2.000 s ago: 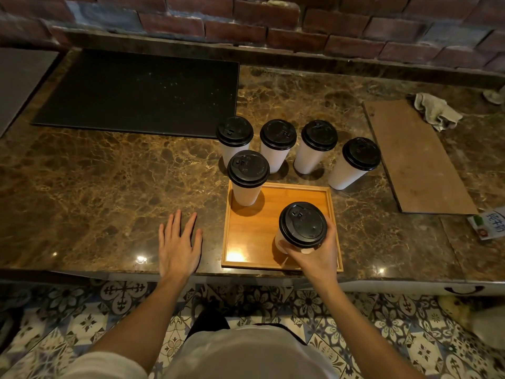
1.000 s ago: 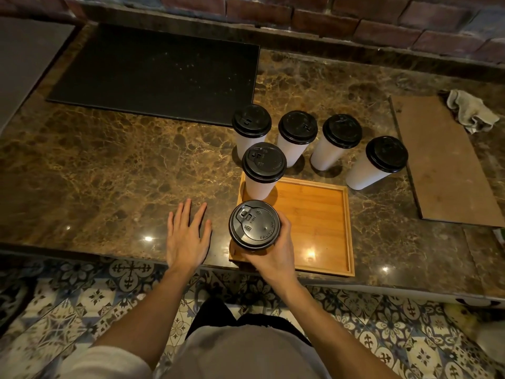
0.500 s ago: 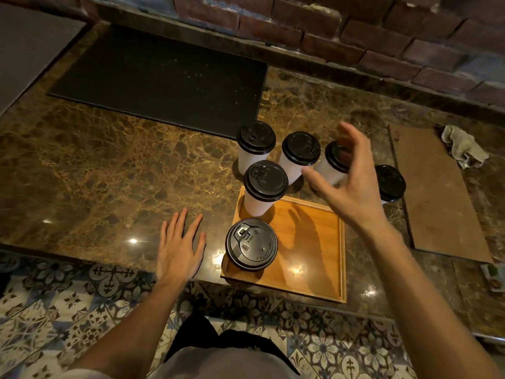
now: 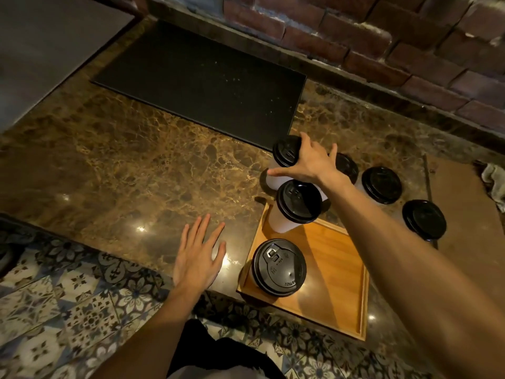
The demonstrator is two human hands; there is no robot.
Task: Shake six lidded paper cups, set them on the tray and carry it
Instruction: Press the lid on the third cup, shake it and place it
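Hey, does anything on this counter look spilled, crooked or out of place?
Nothing spilled or tipped. Only the tray stands out: its near edge sits right at the front edge of the counter.

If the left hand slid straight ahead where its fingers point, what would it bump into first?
Probably the black mat. The left hand lies flat on the marble counter, pointing away and slightly right; the lidded cups stand further right, out of that line.

- Six lidded paper cups (image 4: 278,268) are counted, each white with a black lid.
- One wooden tray (image 4: 336,283) is seen.
- One black mat (image 4: 205,83) is seen.
- One flat board (image 4: 464,214) is seen.
- One cloth (image 4: 494,181) is seen.
- Two hands are shown: one left hand (image 4: 198,258), one right hand (image 4: 311,162).
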